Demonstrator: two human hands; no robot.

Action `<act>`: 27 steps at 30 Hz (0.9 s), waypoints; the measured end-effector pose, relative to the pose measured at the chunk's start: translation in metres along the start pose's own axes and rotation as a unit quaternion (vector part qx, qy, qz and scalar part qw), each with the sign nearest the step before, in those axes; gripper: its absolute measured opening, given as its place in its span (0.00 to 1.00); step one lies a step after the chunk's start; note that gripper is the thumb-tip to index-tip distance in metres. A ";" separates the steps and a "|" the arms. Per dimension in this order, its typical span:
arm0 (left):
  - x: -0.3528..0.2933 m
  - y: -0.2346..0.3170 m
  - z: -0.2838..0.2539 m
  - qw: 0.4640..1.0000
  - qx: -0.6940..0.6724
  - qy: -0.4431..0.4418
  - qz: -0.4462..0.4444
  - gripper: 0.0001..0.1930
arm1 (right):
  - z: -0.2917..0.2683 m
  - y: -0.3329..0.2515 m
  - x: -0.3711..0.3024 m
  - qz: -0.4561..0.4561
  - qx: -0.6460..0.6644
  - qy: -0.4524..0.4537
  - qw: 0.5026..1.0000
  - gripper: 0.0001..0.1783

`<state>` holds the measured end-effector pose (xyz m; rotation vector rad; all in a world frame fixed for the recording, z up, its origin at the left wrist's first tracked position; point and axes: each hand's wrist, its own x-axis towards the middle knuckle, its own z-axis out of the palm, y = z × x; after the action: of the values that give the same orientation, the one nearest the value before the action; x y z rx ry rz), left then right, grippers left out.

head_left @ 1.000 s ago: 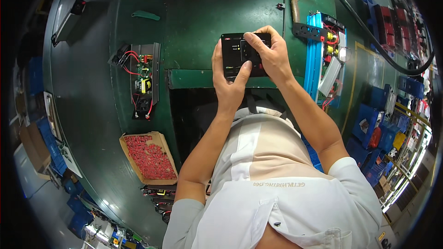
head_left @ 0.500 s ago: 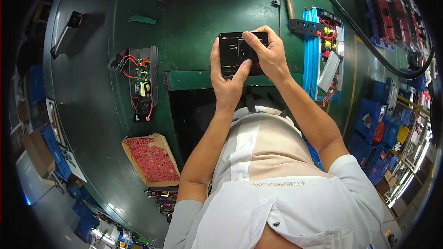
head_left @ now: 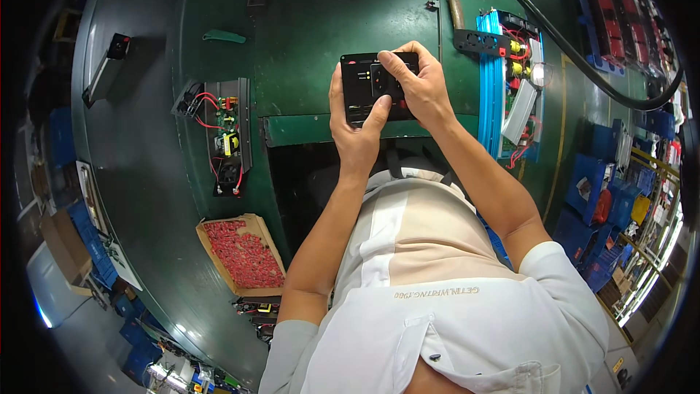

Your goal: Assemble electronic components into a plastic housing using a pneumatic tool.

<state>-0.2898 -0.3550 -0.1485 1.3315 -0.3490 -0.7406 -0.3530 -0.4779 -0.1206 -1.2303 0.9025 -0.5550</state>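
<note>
Between both hands I hold a black rectangular panel [head_left: 357, 76] with a dark socket [head_left: 379, 82] set in its face. My left hand [head_left: 355, 128] grips its left side and lower edge, with the thumb lying on the face below the socket. On the right edge is my right hand [head_left: 423, 87], closed around it, its thumb pressed on the face near the top of the socket. Fingers hide the panel's right part, and its back is out of sight.
An opened device [head_left: 230, 135] with red wires lies at left, above a cardboard tray [head_left: 275, 248] of small red parts. Blue-finned housings [head_left: 490, 87] with exposed circuitry stand at right. A thick black cable [head_left: 561, 40] arches over there. A green tool-like strip [head_left: 224, 36] lies further back.
The panel and both hands have shifted very slightly left in the picture. My left thumb has moved a little along the panel's face; the grip otherwise stays the same.
</note>
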 end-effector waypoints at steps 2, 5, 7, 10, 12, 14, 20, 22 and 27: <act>-0.001 0.001 0.000 1.000 -0.004 -0.002 -0.002 0.39 | 0.000 0.001 0.001 -0.007 -0.001 -0.003 1.000 0.15; -0.001 0.001 0.000 1.000 -0.008 -0.004 -0.004 0.39 | 0.000 -0.002 -0.001 -0.001 -0.007 -0.011 1.000 0.15; -0.002 0.002 0.000 1.000 -0.006 -0.007 -0.004 0.39 | -0.001 -0.001 0.000 0.010 -0.011 -0.014 1.000 0.15; -0.002 0.004 0.001 1.000 -0.001 -0.006 0.003 0.39 | -0.002 0.003 0.001 -0.009 0.007 -0.016 1.000 0.15; -0.002 0.008 0.002 1.000 -0.001 -0.001 -0.007 0.40 | -0.001 -0.003 0.000 0.036 0.023 -0.030 0.999 0.15; -0.001 0.008 0.002 1.000 -0.007 -0.002 -0.011 0.40 | -0.004 0.001 0.003 0.037 0.052 -0.040 0.997 0.15; 0.000 0.019 0.005 0.998 -0.033 -0.013 -0.042 0.40 | -0.004 0.004 0.007 0.023 0.059 -0.049 0.997 0.14; 0.002 0.022 0.006 0.997 -0.050 -0.018 -0.051 0.39 | -0.004 0.000 0.008 0.008 0.048 -0.047 0.998 0.14; 0.016 0.030 0.013 0.998 -0.043 0.006 -0.042 0.39 | 0.003 -0.002 0.024 -0.004 0.064 -0.028 0.998 0.16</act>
<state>-0.2773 -0.3737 -0.1196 1.2753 -0.2513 -0.8085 -0.3368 -0.4954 -0.1251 -1.1286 0.8042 -0.5737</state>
